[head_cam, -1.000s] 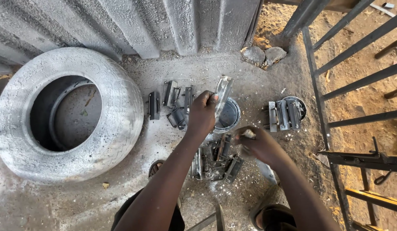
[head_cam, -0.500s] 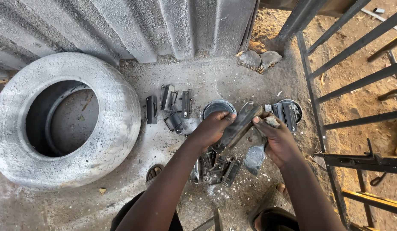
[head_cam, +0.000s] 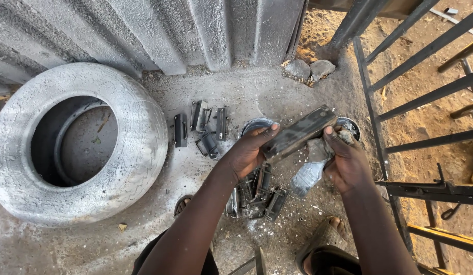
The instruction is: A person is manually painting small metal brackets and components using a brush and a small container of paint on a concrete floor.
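Metal bar — between both hands' fingers (tilted).

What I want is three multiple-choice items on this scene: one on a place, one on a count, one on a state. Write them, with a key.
1. Where does the dusty tyre lie?
A. On the ground, to the left of the left hand
B. Standing upright on its tread
C. Under the person's feet

2. How many stones sit at the foot of the wall?
A. One
B. Two
C. Five

3. How is the dark metal bar?
A. Flat on the ground
B. Leaning on the tyre
C. Held off the ground

Key: 1 A, it lies flat there. 2 B, two lie side by side. 3 C, the left hand grips it, while the right hand, holding a pale rag, touches its end.
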